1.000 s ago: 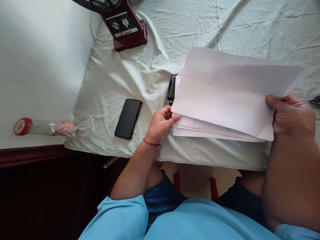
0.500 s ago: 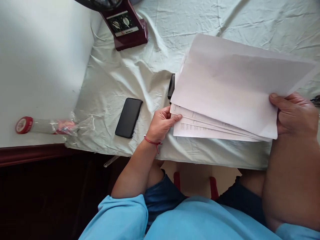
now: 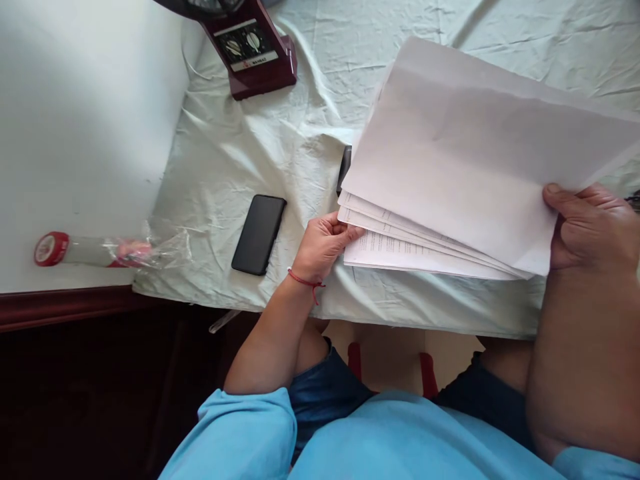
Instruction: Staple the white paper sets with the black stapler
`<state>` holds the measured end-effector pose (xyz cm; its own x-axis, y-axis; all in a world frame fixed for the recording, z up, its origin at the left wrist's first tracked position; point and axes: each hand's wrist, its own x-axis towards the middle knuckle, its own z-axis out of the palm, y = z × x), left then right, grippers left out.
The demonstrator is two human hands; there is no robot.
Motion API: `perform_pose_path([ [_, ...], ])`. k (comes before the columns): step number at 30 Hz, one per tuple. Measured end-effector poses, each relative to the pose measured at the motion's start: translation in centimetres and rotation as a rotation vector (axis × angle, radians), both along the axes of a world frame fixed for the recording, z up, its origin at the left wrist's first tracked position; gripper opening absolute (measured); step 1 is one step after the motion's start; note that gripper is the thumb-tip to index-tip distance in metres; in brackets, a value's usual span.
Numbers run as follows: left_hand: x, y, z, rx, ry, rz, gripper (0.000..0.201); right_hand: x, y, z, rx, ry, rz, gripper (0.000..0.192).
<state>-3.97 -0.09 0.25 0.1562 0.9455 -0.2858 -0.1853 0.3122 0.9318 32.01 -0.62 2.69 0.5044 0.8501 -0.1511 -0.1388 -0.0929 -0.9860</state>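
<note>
— What's the person got there?

— A fanned stack of papers (image 3: 450,180), lifted above the cloth-covered table (image 3: 280,133). The right hand (image 3: 593,227) is closed on its right edge, thumb on top.

— And the other?

— The left hand (image 3: 323,245) pinches the lower sheets at the left corner, fingers curled. A black phone (image 3: 259,235) lies just beside it.
</note>
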Motion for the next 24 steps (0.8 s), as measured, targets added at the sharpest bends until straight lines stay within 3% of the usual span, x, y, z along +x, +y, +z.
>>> perform_pose_path([
  [7,0.17,0.0,-0.04,-0.072,0.049,0.109,0.047,-0.36,-0.11,0.25,-0.008,-0.005,0.002,0.023],
  [12,0.41,0.14,-0.22,-0.017,-0.048,0.108,0.047,-0.66,-0.2,0.53,-0.03,0.018,0.051,0.028],
  [17,0.25,0.67,-0.54,0.027,-0.133,0.195,0.052,-0.32,-0.27,-0.01,-0.006,-0.002,0.091,0.027],
  [20,-0.02,0.78,-0.58,0.019,-0.148,0.181,0.057,-0.21,-0.36,-0.18,-0.005,-0.015,0.121,0.027],
  [24,-0.15,0.61,-0.58,0.033,-0.087,0.167,0.049,-0.52,-0.52,0.08,-0.036,-0.016,0.142,0.023],
])
